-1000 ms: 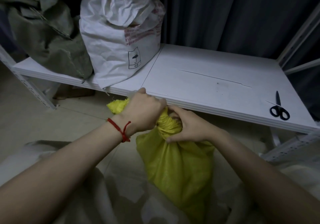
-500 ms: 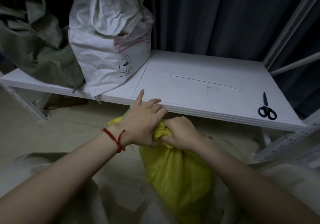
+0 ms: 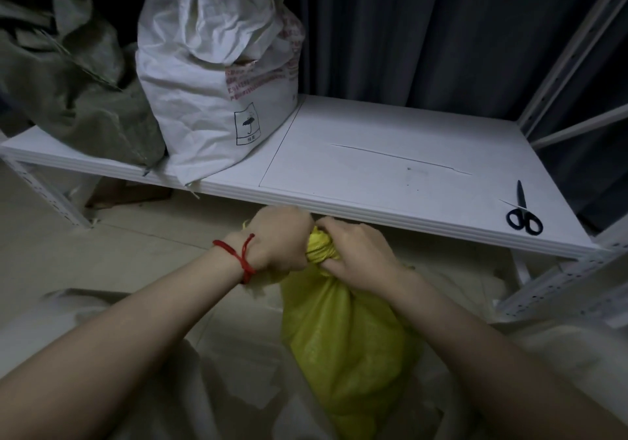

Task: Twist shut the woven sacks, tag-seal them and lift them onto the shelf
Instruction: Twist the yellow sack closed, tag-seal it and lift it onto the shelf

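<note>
White sack [image 3: 204, 99] bears a boxed umbrella sign [image 3: 249, 123]; its red print [image 3: 258, 82] is unreadable.

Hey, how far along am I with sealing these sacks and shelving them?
Done: a white sack and a green sack sit on the shelf. In hand: left hand and right hand grip the twisted neck of the yellow sack, below the shelf. Left: tagging it (no tag shows) and lifting it up.

Both hands [image 3: 317, 247] grip the yellow sack [image 3: 346, 344] neck.

Left grip [image 3: 277, 240], right grip [image 3: 356, 257] — both curled tight.
</note>
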